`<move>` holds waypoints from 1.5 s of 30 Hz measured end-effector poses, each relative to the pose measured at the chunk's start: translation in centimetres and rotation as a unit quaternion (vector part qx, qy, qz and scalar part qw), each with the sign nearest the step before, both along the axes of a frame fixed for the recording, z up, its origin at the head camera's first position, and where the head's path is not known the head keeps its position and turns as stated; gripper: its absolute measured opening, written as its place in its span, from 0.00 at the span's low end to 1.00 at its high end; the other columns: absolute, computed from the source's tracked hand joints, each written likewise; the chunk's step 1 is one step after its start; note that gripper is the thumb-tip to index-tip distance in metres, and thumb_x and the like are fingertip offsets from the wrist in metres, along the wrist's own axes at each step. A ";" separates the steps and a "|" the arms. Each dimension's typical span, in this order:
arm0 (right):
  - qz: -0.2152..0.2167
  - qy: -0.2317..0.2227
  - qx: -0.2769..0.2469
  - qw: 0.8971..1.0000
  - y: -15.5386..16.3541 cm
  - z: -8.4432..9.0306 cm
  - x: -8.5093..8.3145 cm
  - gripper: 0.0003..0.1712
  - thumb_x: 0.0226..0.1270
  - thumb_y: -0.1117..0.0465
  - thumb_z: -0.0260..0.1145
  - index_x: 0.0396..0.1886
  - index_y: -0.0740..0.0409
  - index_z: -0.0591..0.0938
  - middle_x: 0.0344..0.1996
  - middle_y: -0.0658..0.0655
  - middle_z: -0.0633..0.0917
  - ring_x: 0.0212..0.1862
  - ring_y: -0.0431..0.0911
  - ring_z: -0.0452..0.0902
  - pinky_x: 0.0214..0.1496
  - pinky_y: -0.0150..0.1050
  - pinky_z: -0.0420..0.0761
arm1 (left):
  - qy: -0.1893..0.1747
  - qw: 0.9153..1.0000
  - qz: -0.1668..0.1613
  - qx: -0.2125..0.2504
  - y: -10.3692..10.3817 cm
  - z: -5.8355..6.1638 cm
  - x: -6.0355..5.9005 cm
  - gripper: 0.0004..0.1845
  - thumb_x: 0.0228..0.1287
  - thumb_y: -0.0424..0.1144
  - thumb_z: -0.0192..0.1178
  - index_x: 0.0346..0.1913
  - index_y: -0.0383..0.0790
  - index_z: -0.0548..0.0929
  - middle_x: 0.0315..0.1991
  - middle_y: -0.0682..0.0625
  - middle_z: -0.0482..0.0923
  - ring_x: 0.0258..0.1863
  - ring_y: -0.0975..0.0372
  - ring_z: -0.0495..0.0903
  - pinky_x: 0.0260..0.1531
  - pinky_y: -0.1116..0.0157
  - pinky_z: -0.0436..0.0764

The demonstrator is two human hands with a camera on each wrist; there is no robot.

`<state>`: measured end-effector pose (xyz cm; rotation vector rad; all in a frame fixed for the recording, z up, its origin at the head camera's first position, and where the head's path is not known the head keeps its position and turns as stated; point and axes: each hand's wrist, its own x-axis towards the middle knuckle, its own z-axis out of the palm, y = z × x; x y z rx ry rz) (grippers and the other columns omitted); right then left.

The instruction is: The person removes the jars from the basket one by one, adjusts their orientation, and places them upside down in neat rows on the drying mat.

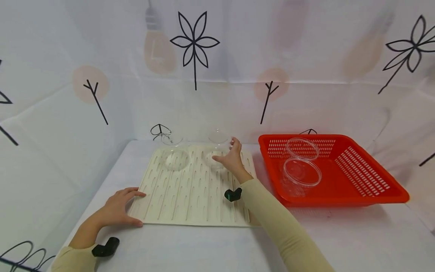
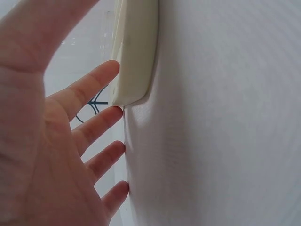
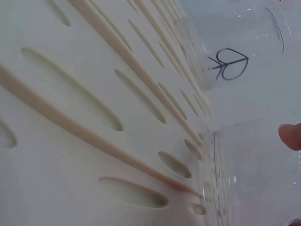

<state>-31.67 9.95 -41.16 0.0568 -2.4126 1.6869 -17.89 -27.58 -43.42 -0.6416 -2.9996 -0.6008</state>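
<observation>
A cream ribbed mat (image 1: 190,192) lies in the middle of the white table. Two clear plastic tubs stand at its far edge, one to the left (image 1: 175,158) and one to the right (image 1: 215,153). My right hand (image 1: 231,158) reaches to the right tub, thumb and fingers spread beside it; I cannot tell whether they touch it. The right wrist view shows that tub's wall (image 3: 244,179) and a fingertip (image 3: 289,136) next to it. My left hand (image 1: 119,209) lies flat at the mat's near-left corner, its straight fingers (image 2: 94,127) against the mat's edge (image 2: 136,61).
A red slotted basket (image 1: 340,200) stands to the right of the mat with a clear lidded tub (image 1: 301,172) open inside it. A printed white cloth backdrop closes off the back and both sides.
</observation>
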 end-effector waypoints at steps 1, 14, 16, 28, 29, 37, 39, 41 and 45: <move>0.000 0.000 0.002 1.000 0.0 0.0 0.1 0.59 0.45 0.61 0.78 0.69 0.55 0.47 0.60 0.61 0.56 0.62 0.55 0.57 0.59 0.49 0.68 | 0.000 1.000 0.000 0.000 0.0 0.0 0.0 0.46 0.29 0.68 0.72 0.54 0.45 0.76 0.59 0.36 0.67 0.56 0.38 0.64 0.46 0.38 0.65; -0.009 -0.030 -0.017 0.999 0.2 0.2 0.2 0.60 0.45 0.58 0.78 0.69 0.51 0.47 0.59 0.62 0.58 0.60 0.56 0.59 0.57 0.51 0.69 | -0.007 1.000 0.004 0.003 0.1 0.1 0.2 0.46 0.28 0.67 0.72 0.54 0.45 0.76 0.59 0.36 0.67 0.56 0.39 0.63 0.46 0.38 0.64; -0.007 -0.027 -0.022 0.999 0.3 0.4 0.3 0.60 0.45 0.59 0.78 0.69 0.51 0.47 0.59 0.62 0.58 0.60 0.57 0.59 0.57 0.51 0.69 | -0.006 1.000 0.003 0.001 0.1 0.1 0.1 0.46 0.28 0.67 0.72 0.54 0.45 0.76 0.59 0.36 0.67 0.56 0.39 0.63 0.46 0.38 0.64; -0.003 -0.010 -0.029 1.000 0.5 2.5 1.0 0.59 0.45 0.55 0.78 0.69 0.49 0.48 0.60 0.60 0.59 0.62 0.55 0.58 0.57 0.48 0.70 | -0.010 1.000 0.004 -0.003 0.2 0.1 -0.1 0.45 0.28 0.67 0.72 0.54 0.46 0.76 0.59 0.36 0.67 0.56 0.39 0.63 0.46 0.38 0.64; -0.004 -0.008 -0.031 0.999 0.5 2.7 1.0 0.59 0.45 0.55 0.78 0.69 0.49 0.48 0.60 0.60 0.59 0.62 0.55 0.58 0.57 0.48 0.70 | -0.010 1.000 0.004 -0.004 0.2 0.1 -0.1 0.45 0.28 0.67 0.72 0.53 0.46 0.76 0.59 0.36 0.67 0.56 0.39 0.63 0.46 0.38 0.64; -0.009 0.008 -0.040 0.999 0.3 4.3 1.9 0.57 0.46 0.55 0.78 0.69 0.51 0.50 0.61 0.61 0.59 0.61 0.54 0.57 0.57 0.47 0.70 | -0.008 1.000 0.003 -0.001 0.1 0.1 -0.1 0.45 0.29 0.66 0.73 0.54 0.46 0.76 0.59 0.36 0.67 0.56 0.39 0.64 0.46 0.38 0.65; -0.005 0.013 -0.044 0.999 0.4 4.7 2.2 0.56 0.46 0.55 0.77 0.69 0.51 0.50 0.61 0.61 0.59 0.62 0.55 0.56 0.57 0.47 0.70 | -0.010 1.000 0.003 -0.002 0.1 0.0 -0.1 0.45 0.29 0.66 0.73 0.54 0.46 0.76 0.59 0.36 0.66 0.56 0.39 0.64 0.46 0.38 0.65; -0.001 0.017 -0.046 0.999 0.5 4.9 2.4 0.56 0.47 0.55 0.77 0.68 0.51 0.50 0.61 0.61 0.59 0.62 0.55 0.56 0.57 0.47 0.70 | -0.012 1.000 0.004 -0.003 0.1 0.0 -0.1 0.45 0.29 0.66 0.72 0.54 0.46 0.76 0.59 0.36 0.66 0.56 0.39 0.63 0.46 0.38 0.65; 0.003 0.024 -0.052 0.998 0.7 5.7 2.9 0.55 0.48 0.55 0.76 0.68 0.51 0.50 0.60 0.60 0.59 0.62 0.56 0.56 0.57 0.48 0.70 | -0.019 1.000 0.009 -0.006 0.2 0.0 0.0 0.45 0.29 0.67 0.72 0.54 0.46 0.76 0.59 0.36 0.66 0.56 0.39 0.63 0.46 0.38 0.64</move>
